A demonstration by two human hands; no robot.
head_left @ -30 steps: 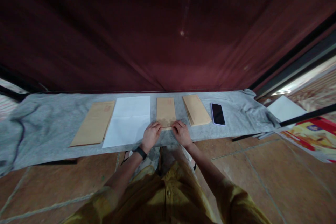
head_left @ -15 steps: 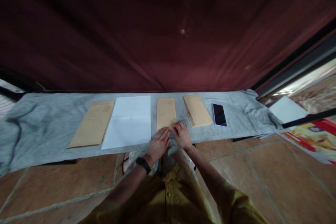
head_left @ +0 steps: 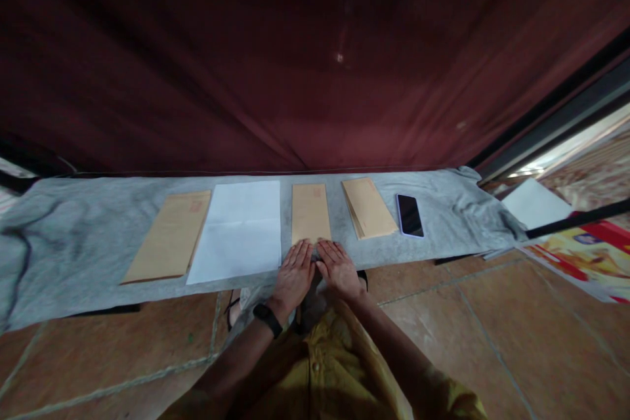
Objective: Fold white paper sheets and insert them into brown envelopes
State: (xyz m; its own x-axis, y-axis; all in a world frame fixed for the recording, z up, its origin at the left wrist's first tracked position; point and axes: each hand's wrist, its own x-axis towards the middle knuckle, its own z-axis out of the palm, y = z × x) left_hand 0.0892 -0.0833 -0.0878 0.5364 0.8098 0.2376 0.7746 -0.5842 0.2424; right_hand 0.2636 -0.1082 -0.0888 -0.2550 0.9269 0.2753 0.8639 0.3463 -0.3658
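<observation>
A narrow brown envelope (head_left: 310, 212) lies flat on the grey cloth (head_left: 88, 236), straight ahead of me. My left hand (head_left: 294, 273) and my right hand (head_left: 337, 268) lie side by side, fingers stretched flat, with the fingertips on the envelope's near edge. Both hands are open and hold nothing. A black band is on my left wrist. A white sheet of paper (head_left: 239, 231) lies just left of the envelope.
A larger brown envelope (head_left: 170, 236) lies at the left, a stack of brown envelopes (head_left: 369, 207) at the right, then a dark phone (head_left: 409, 214). A dark red curtain hangs behind. Tiled floor lies below; white paper (head_left: 534, 202) and a colourful print (head_left: 588, 256) sit far right.
My hands went from pinching the envelope's near edge to lying flat and open on it, and they drew together and slightly toward me.
</observation>
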